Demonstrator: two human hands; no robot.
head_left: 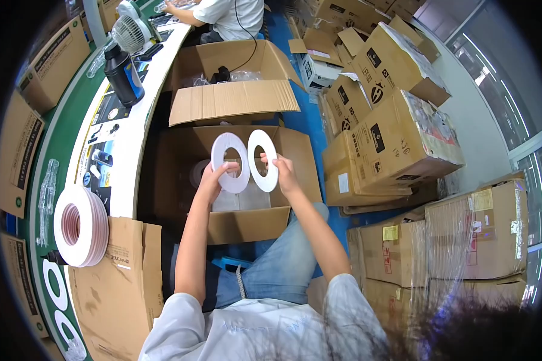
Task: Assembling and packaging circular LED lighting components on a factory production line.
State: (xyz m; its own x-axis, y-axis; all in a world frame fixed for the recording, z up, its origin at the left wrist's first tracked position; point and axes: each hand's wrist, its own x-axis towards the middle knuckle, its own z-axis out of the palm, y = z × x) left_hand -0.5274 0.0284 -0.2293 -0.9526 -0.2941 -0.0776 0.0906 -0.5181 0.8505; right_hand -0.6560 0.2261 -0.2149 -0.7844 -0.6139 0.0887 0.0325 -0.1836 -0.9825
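Note:
My left hand point(210, 182) is closed on a flat white ring point(221, 142), its thumb lying across the ring's hole. A second flat white ring point(265, 183) is gripped at its right side by my right hand point(287, 174). Both rings stand nearly upright side by side with a narrow gap at most, above an open cardboard box point(247, 224) in front of me. Inside that box I see pale, partly hidden items, among them what looks like another ring. To the left, a stack of similar white rings point(94, 222) with pinkish edges rests by the bench edge.
Another open box point(235, 103) stands just beyond. On the bench at left are a dark bottle point(124, 77) and a fan point(129, 35). Loose white rings point(64, 293) lie lower left. Stacked cartons point(397, 144) line the right. A co-worker point(232, 18) sits at the far end.

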